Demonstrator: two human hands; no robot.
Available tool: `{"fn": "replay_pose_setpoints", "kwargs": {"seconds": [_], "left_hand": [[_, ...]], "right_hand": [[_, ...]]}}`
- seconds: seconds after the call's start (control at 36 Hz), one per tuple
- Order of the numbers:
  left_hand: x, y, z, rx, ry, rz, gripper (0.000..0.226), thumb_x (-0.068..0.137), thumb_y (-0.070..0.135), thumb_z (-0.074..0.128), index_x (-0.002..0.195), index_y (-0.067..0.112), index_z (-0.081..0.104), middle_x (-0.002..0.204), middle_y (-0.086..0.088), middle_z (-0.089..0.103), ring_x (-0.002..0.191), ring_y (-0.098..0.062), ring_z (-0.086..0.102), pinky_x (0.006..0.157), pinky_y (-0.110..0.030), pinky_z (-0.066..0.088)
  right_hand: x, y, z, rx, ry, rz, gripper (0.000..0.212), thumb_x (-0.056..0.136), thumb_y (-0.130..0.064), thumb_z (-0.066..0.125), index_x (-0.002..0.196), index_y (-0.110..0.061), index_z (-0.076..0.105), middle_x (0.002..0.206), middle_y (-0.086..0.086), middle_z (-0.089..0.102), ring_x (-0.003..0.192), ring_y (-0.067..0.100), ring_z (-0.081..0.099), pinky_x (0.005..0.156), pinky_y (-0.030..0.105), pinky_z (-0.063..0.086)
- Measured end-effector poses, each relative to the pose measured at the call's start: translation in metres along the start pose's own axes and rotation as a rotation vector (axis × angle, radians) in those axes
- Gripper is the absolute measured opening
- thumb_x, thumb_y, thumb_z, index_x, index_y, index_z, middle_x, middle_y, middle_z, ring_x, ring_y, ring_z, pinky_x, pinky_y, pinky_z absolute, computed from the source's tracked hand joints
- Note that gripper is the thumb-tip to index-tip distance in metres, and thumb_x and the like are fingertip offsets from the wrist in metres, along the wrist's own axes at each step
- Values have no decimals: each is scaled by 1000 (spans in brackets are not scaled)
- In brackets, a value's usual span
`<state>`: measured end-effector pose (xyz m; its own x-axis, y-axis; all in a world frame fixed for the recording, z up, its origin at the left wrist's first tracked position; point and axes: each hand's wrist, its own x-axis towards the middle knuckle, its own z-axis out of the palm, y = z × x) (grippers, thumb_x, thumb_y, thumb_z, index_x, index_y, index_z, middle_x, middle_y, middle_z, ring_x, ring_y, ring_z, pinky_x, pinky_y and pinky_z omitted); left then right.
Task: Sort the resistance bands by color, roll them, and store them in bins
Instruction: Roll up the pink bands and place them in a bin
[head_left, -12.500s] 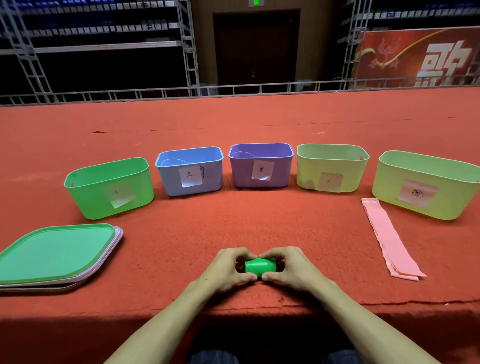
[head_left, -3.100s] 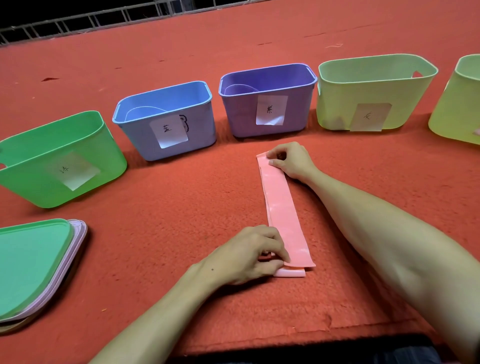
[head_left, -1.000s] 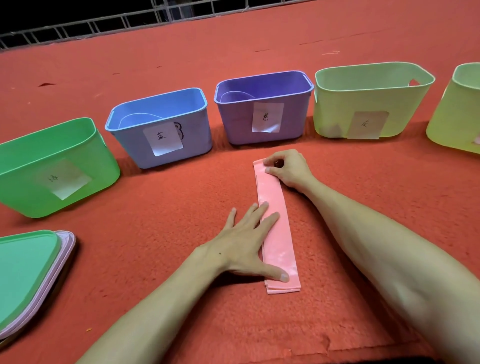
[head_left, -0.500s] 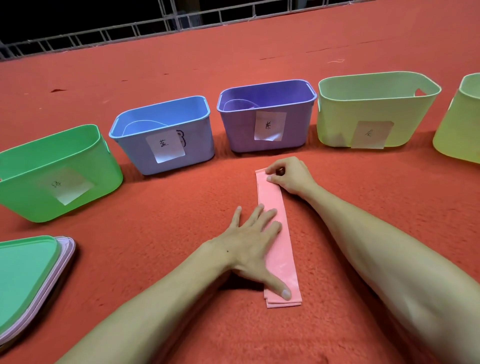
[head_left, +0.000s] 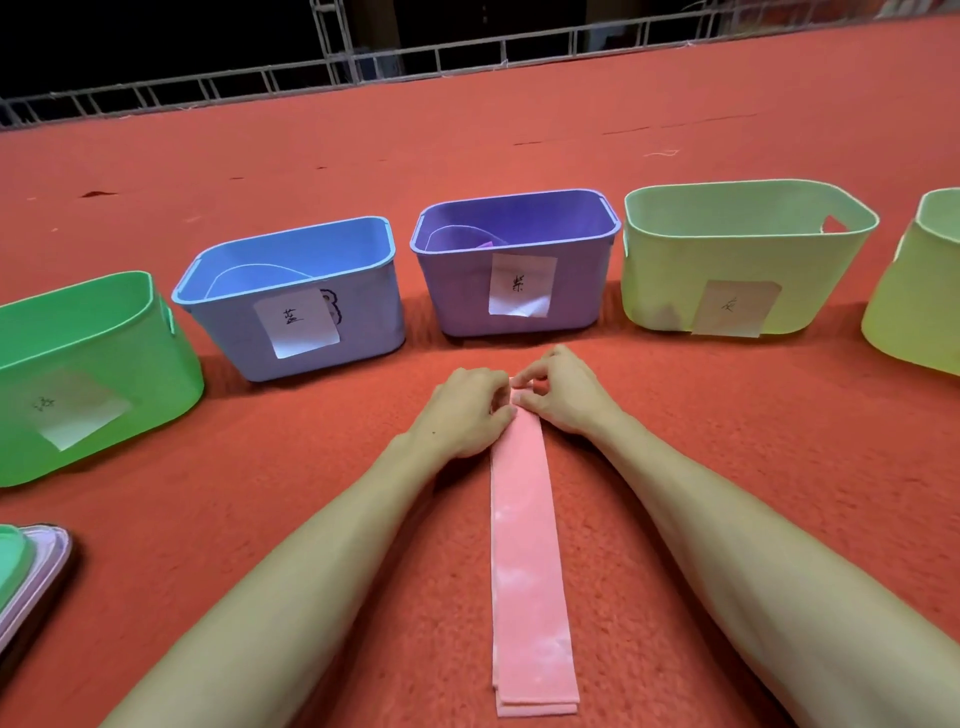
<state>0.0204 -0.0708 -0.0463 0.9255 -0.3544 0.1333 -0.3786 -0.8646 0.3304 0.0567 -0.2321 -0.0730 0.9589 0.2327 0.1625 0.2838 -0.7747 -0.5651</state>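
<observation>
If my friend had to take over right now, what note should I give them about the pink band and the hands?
Left hand: pinches the far end of the pink band.
Right hand: pinches that same end.
Band: flat on the carpet, far end in front of the purple bin.
Done: band laid straight; roll barely begun.
Left: roll it up, put it in its bin; I cannot tell which bin takes pink.

Blue bin (head_left: 228, 332) labelled 蓝, purple bin (head_left: 452, 291) 紫 (others illegible).
</observation>
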Motion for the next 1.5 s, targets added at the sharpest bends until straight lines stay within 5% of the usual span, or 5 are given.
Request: {"fn": "replay_pose_setpoints", "kwargs": {"seconds": [0.25, 0.56, 1.11, 1.33, 1.5], "left_hand": [[15, -20, 21, -285, 149, -102, 4, 83, 31, 59, 84, 32, 55, 74, 13, 58, 85, -19, 55, 79, -42, 49], [28, -35, 17, -134, 6, -155, 42, 88, 45, 62, 127, 31, 60, 122, 2, 52, 117, -25, 40, 103, -43, 34], [28, -29, 24, -333, 250, -144, 15, 81, 26, 69, 78, 41, 67, 91, 14, 57, 94, -17, 61, 91, -46, 49], [27, -27, 24, -365, 292, -135, 18, 78, 20, 73, 76, 36, 66, 91, 13, 56, 89, -14, 61, 88, -46, 49], [26, -26, 22, -401, 341, -93, 11, 75, 5, 75, 79, 15, 73, 90, 5, 58, 82, -8, 59, 74, -8, 43]], "right_hand": [[3, 1, 0, 54, 3, -4, 23, 79, -32, 74, 101, -26, 73, 97, 5, 57, 91, 12, 49, 80, 24, 38], [-4, -3, -7, 63, 40, -20, 23, 78, -30, 76, 100, -24, 73, 92, -4, 52, 89, 8, 45, 77, 24, 35], [-1, -7, -9, 300, 119, 53, 27, 76, -22, 79, 102, -24, 71, 90, -8, 64, 69, 2, 57, 71, 20, 43], [5, -8, -4, 64, 92, 14, 20, 83, -23, 71, 103, -21, 75, 100, -6, 72, 79, 4, 54, 73, 18, 37], [3, -8, -7, 114, 122, 14, 7, 79, -18, 76, 84, -22, 77, 59, -20, 54, 58, -2, 50, 56, 6, 33]]}}
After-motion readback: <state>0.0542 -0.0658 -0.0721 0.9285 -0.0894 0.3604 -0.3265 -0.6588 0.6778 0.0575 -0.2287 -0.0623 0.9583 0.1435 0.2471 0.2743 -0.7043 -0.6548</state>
